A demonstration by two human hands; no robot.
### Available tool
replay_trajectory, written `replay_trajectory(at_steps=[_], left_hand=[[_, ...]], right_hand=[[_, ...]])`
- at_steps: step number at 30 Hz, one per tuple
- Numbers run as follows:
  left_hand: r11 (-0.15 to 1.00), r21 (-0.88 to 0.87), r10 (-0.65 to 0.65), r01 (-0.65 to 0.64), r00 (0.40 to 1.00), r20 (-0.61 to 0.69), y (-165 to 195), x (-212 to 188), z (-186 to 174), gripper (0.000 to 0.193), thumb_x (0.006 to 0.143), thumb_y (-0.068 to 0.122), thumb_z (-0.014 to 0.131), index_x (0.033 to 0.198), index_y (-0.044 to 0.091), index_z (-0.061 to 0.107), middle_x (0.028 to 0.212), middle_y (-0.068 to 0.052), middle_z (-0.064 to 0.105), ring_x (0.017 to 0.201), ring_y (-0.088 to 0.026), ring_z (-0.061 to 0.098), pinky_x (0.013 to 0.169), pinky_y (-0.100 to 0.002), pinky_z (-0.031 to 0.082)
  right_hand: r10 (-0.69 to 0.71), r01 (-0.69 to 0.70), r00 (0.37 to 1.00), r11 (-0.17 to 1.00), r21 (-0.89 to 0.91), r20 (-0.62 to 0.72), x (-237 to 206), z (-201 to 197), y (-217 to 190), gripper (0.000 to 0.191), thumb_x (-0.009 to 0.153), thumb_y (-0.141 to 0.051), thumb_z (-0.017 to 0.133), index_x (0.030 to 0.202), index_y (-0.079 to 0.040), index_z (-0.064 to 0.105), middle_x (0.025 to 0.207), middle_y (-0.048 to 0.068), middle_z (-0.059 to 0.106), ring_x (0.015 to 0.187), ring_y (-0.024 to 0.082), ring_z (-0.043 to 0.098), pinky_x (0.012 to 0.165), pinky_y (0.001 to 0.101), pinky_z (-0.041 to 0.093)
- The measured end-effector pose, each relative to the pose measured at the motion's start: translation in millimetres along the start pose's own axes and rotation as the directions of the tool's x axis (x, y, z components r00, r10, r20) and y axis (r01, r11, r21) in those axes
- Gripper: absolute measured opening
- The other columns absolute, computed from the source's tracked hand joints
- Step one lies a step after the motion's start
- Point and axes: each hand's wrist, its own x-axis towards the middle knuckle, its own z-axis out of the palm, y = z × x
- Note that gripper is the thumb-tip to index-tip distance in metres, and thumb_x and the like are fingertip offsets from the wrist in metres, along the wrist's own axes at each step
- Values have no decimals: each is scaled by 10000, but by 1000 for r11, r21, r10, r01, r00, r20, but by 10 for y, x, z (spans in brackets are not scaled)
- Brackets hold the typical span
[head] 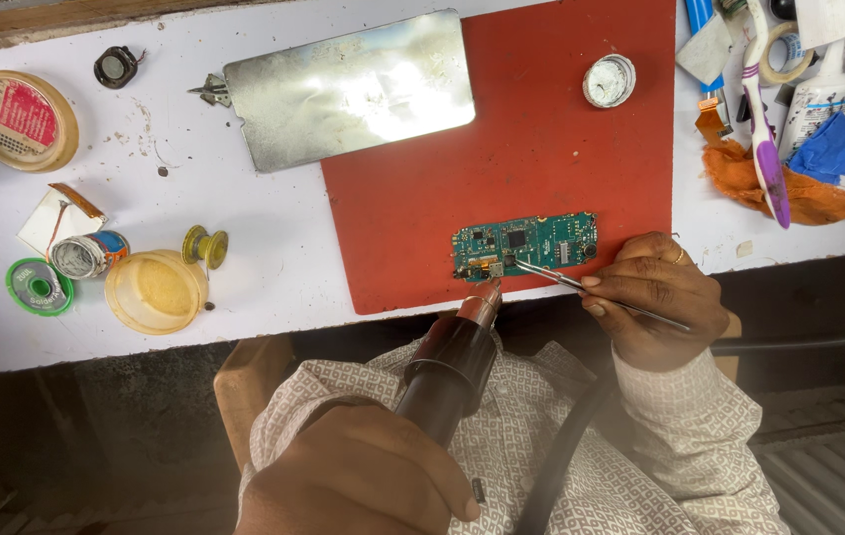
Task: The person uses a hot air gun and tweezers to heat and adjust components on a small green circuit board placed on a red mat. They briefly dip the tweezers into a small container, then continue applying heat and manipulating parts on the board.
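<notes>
A small green circuit board point(526, 244) lies near the front edge of a red mat point(502, 168). My left hand point(358, 476) grips the black handle of a hot-air tool point(447, 372), whose metal nozzle points at the board's lower left corner. My right hand point(658, 297) rests on the mat's front right edge and holds thin metal tweezers point(561, 279). The tweezer tips touch a small part on the board's lower left area, close to the nozzle.
A shiny metal plate point(348, 89) overlaps the mat's back left. Solder spools point(38, 287), a yellow dish point(157, 290), a round tin point(22, 119) sit left. A small round tin point(609, 81), toothbrush point(764, 129), orange cloth point(799, 193) and bottles lie right.
</notes>
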Motion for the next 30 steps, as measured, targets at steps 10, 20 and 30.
replay_trajectory(at_steps=[10,20,30], left_hand=[[997,20,-67,68,996,-57,73,-74,74,226,928,-34,584,722,-124,585,711,-239,628,655,-394,689,728,-527,674],[999,-7,-45,45,999,27,36,108,12,209,915,-32,589,733,-132,590,721,-247,627,670,-399,687,743,-530,671],[767,264,-498,584,803,-328,343,510,307,243,879,50,714,678,-25,600,683,-150,675,735,-313,781,727,-417,699]], right_hand=[[-10,10,1000,1000,16,-13,1,-1,13,177,790,5,847,920,-15,728,847,96,739,720,184,699,773,315,512],[32,-31,998,999,21,-57,-29,-1,-21,214,783,23,852,956,-14,732,872,123,727,781,212,683,760,300,525],[19,-17,998,999,34,-59,-36,-12,17,216,784,19,849,962,-17,733,874,126,732,780,211,689,745,295,531]])
